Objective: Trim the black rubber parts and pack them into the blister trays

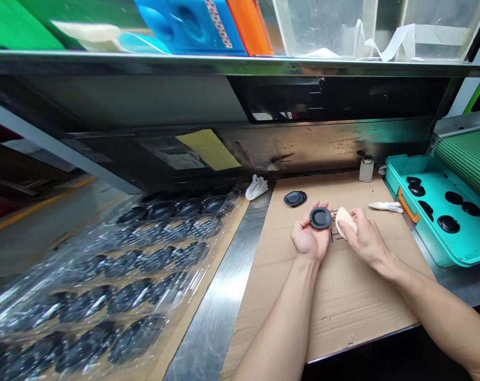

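Observation:
A dark oval part [320, 217] rests in my left hand [310, 238], palm up, with the fingers curled under and around it. Close on its right, my right hand [365, 235] pinches a cream-coloured pad [345, 222] between thumb and fingers. Both hands are above a brown cardboard sheet [343, 296] with dark printed marks. Behind my left hand lies a small stack of black oval parts [295, 198] on the cardboard.
Plastic-covered trays of black parts [132, 291] fill the left. A teal bin [442, 251] with several black parts stands right, beside a green mesh belt [472, 153]. A small bottle [366, 169] and white crumpled pieces [256, 187] sit behind. A metal shelf [240, 66] crosses overhead.

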Action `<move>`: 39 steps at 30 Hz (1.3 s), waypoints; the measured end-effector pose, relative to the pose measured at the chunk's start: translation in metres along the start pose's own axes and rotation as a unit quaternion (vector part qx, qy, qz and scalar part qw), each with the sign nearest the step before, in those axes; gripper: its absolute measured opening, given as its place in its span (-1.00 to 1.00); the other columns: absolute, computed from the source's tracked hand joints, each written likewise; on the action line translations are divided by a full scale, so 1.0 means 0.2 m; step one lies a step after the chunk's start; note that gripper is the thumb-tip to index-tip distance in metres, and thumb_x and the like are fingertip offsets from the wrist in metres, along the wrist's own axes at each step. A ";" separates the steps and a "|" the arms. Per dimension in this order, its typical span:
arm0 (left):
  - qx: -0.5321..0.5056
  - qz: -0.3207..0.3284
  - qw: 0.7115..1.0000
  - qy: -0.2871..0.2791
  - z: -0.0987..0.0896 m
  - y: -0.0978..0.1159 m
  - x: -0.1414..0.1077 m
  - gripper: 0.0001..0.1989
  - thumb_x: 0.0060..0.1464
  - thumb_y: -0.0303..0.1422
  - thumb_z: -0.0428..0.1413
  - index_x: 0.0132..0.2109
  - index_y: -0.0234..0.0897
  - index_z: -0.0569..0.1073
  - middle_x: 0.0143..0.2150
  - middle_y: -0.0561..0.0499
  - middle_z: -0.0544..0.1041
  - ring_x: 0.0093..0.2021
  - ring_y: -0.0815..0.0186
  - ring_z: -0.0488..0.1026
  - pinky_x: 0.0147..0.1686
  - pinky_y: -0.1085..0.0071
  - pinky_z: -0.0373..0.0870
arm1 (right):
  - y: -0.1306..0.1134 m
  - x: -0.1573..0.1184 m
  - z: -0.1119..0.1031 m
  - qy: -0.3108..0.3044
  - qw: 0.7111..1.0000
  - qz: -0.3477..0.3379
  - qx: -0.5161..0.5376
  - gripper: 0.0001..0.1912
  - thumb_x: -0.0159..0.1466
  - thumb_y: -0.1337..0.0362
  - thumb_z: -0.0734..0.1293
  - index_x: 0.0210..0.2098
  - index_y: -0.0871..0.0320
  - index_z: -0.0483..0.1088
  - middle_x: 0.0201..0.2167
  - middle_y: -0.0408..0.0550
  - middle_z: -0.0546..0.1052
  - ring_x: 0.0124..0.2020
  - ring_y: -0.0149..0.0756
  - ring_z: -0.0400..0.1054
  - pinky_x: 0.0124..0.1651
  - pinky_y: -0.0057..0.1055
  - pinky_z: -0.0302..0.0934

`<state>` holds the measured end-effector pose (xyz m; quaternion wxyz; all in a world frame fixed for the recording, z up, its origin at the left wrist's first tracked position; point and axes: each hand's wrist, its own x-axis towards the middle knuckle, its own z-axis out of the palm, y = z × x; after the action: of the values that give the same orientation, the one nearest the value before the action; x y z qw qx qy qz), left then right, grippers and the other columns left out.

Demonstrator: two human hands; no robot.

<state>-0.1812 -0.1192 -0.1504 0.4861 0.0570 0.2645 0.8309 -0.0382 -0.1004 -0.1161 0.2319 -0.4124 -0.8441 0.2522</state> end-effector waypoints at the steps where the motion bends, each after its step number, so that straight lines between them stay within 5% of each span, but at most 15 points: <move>1: 0.012 -0.014 1.000 -0.019 0.01 -0.04 -0.02 -0.59 0.05 -0.39 -0.05 -0.01 -0.36 0.54 -0.07 -0.22 0.61 0.02 0.07 0.53 0.10 0.10 0.42 | 0.00 0.02 0.01 0.031 0.999 0.022 -0.004 -0.66 0.45 0.06 0.09 0.07 0.14 0.19 -0.24 0.02 0.57 -0.29 -0.14 0.48 -0.31 -0.37 0.17; 5: 0.065 -0.053 0.994 -0.073 0.05 -0.14 -0.10 -0.63 0.17 -0.35 -0.02 0.07 -0.27 0.52 0.01 -0.15 0.61 0.15 0.08 0.48 0.18 0.13 0.37 | -0.03 0.05 0.05 -0.007 0.995 0.040 -0.095 -0.60 0.45 0.03 0.07 0.13 0.16 0.17 -0.22 0.09 0.60 -0.27 -0.06 0.51 -0.27 -0.32 0.21; 13: 0.101 -0.051 0.992 -0.048 -0.02 -0.14 -0.06 -0.81 0.22 -0.41 0.09 -0.08 -0.31 0.56 0.04 -0.14 0.59 0.13 0.19 0.49 0.19 0.29 0.39 | 0.04 0.09 0.03 -0.027 0.987 0.047 -0.153 -0.64 0.47 0.02 0.05 0.08 0.08 0.21 -0.20 0.06 0.60 -0.23 -0.11 0.51 -0.21 -0.33 0.22; 18: 0.189 -0.043 0.980 -0.045 -0.04 -0.10 -0.04 -0.77 0.20 -0.32 0.15 -0.03 -0.30 0.43 -0.07 -0.20 0.61 -0.05 0.12 0.58 -0.09 0.14 0.55 | 0.13 0.10 -0.01 -0.054 0.981 0.075 -0.173 -0.64 0.46 0.02 0.07 0.06 0.10 0.26 -0.17 0.10 0.59 -0.18 -0.07 0.49 -0.18 -0.30 0.21; 23: 0.339 -0.004 0.940 -0.022 -0.05 0.07 -0.03 -0.64 0.05 -0.16 0.28 -0.19 -0.26 0.32 -0.20 -0.12 0.59 -0.23 0.22 0.57 -0.33 0.34 0.53 | 0.20 0.11 -0.05 -0.054 0.986 0.011 -0.161 -0.60 0.47 -0.03 0.07 -0.03 0.06 0.38 -0.15 0.04 0.57 -0.10 -0.12 0.42 -0.12 -0.31 0.17; 26: 0.492 -0.046 0.868 -0.046 -0.08 0.24 -0.04 -0.53 -0.11 -0.14 0.37 -0.14 -0.23 0.36 -0.29 0.03 0.54 -0.44 0.35 0.48 -0.46 0.42 0.43 | 0.25 0.13 -0.10 0.045 0.979 -0.016 -0.196 -0.64 0.46 0.06 0.11 -0.08 0.08 0.45 -0.04 0.07 0.51 0.04 -0.07 0.29 0.02 -0.24 0.12; 28: 0.621 -0.101 0.774 -0.070 -0.10 0.38 -0.05 -0.50 -0.16 -0.11 0.38 -0.12 -0.24 0.44 -0.40 0.08 0.48 -0.56 0.40 0.36 -0.55 0.45 0.33 | 0.31 0.15 -0.13 0.098 0.967 0.013 -0.234 -0.68 0.44 0.11 0.16 -0.04 0.12 0.46 0.02 0.14 0.47 0.09 0.02 0.22 0.07 -0.15 0.07; 31: 0.760 -0.134 0.627 -0.111 -0.12 0.55 -0.01 -0.49 -0.22 -0.06 0.37 -0.16 -0.28 0.54 -0.41 0.02 0.50 -0.52 0.32 0.37 -0.55 0.42 0.28 | 0.40 0.18 -0.15 0.090 0.957 0.082 -0.262 -0.69 0.41 0.19 0.20 0.00 0.19 0.46 0.02 0.21 0.45 0.08 0.08 0.20 0.06 -0.09 0.06; 33: 0.812 -0.092 0.562 -0.127 -0.13 0.61 0.04 -0.44 -0.31 -0.05 0.39 -0.17 -0.28 0.56 -0.35 -0.02 0.55 -0.42 0.23 0.45 -0.46 0.39 0.32 | 0.45 0.20 -0.15 0.055 0.959 0.112 -0.255 -0.68 0.42 0.23 0.18 0.00 0.22 0.47 0.00 0.23 0.46 0.07 0.05 0.22 0.06 -0.10 0.06; 36: 0.856 -0.020 0.498 -0.136 -0.14 0.64 0.10 -0.41 -0.42 -0.04 0.42 -0.21 -0.25 0.54 -0.33 -0.02 0.58 -0.32 0.14 0.49 -0.31 0.35 0.36 | 0.48 0.21 -0.15 0.034 0.964 0.127 -0.232 -0.65 0.45 0.25 0.13 -0.01 0.23 0.49 0.01 0.25 0.47 0.09 0.00 0.22 0.09 -0.12 0.05; 39: 0.865 -0.033 0.475 -0.156 -0.16 0.65 0.13 -0.49 -0.34 -0.02 0.38 -0.22 -0.16 0.54 -0.27 0.02 0.63 -0.23 0.11 0.53 -0.19 0.33 0.39 | 0.44 0.21 -0.14 0.067 0.967 0.110 -0.219 -0.66 0.45 0.22 0.15 -0.01 0.23 0.49 0.02 0.26 0.45 0.10 0.01 0.20 0.11 -0.10 0.05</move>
<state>-0.3063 -0.1608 -0.1186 0.2508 0.5686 0.7706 0.1410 0.0067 -0.0131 -0.1417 0.1627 -0.5596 -0.8106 0.0573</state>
